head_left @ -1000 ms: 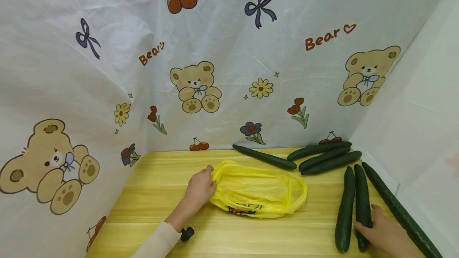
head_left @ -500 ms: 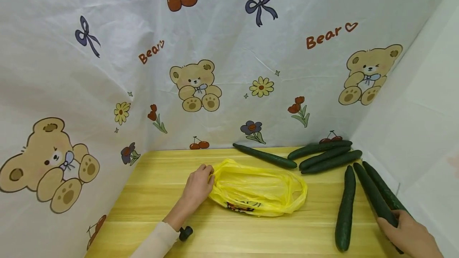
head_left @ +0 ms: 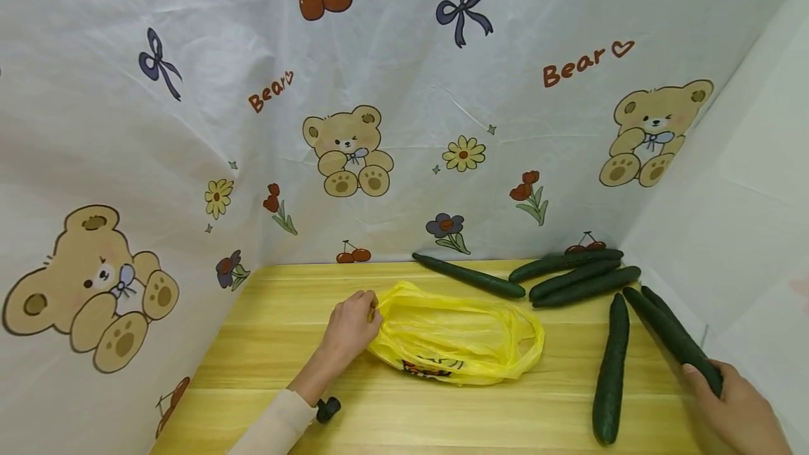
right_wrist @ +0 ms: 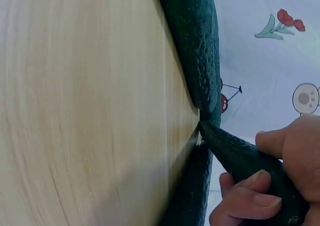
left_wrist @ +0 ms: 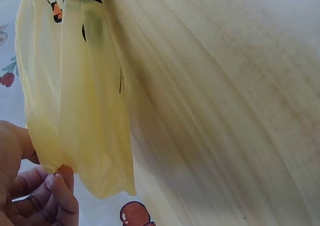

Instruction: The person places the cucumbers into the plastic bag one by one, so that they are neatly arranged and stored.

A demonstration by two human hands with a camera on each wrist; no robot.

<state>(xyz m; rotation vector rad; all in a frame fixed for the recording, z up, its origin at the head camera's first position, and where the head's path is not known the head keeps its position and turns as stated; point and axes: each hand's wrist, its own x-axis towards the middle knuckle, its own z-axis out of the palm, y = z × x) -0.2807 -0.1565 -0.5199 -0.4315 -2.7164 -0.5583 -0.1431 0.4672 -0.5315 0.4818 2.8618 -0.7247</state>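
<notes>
My left hand (head_left: 350,325) pinches the left edge of a thin yellow plastic bag (head_left: 455,343), which lies with its mouth spread on the table. In the left wrist view the bag (left_wrist: 90,96) hangs from the thumb and fingers (left_wrist: 62,191). My right hand (head_left: 736,402) grips the near end of a long dark green cucumber (head_left: 673,335), its far end pointing at the back right corner. Another cucumber (head_left: 651,295) by the right wall is mostly hidden behind it. One more cucumber (head_left: 611,371) lies just left of the held one.
Several cucumbers (head_left: 575,279) lie together at the back right. A single cucumber (head_left: 468,274) rests behind the bag. Patterned cloth (head_left: 404,195) hangs behind the wood-grain table (head_left: 278,343), and a white wall (head_left: 752,286) borders it on the right.
My right hand has taken the middle cucumber of the front three and shifted it right, toward the wall, with its near end raised. The left hand and bag have hardly moved.
</notes>
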